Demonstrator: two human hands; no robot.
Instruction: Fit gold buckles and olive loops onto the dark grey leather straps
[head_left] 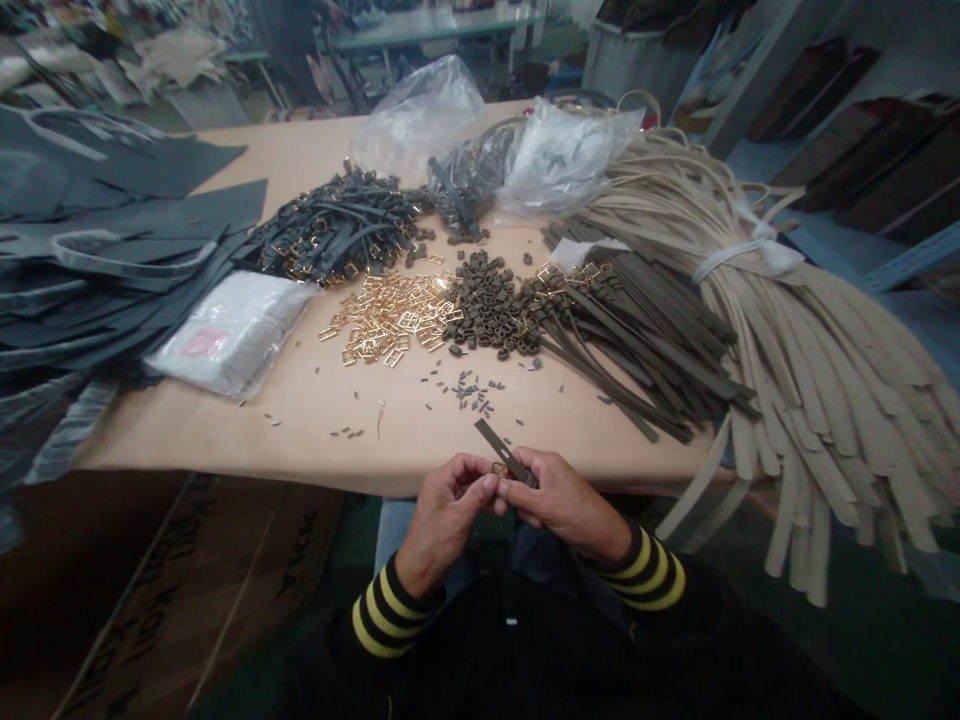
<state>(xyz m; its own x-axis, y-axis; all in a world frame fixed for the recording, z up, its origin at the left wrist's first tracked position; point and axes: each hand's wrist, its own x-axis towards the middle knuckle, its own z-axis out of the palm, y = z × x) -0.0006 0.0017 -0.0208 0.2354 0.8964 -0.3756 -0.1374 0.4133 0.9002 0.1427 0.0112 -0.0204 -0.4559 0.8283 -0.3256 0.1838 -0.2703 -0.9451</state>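
Note:
Close together at the table's front edge, my two hands work on small parts. My right hand (559, 497) is closed on a dark olive strap (491, 437) with a slot in it, which points up and to the left. Thumb and fingers of my left hand (450, 510) pinch a gold buckle (499, 468) at the strap's side; whether the strap passes through it I cannot tell. Just beyond lie small dark metal pieces (472, 390). Farther back are a heap of gold buckles (394, 312) and a pile of olive keeper loops (491, 305).
Olive straps (652, 340) and a tied bundle of long beige straps (810, 330) lie at the right. Black buckled straps (345, 225) and a plastic-wrapped white packet (232, 330) are left, beside dark sheets (112, 260). Clear bags (562, 150) stand behind. A carton (202, 570) sits below the table.

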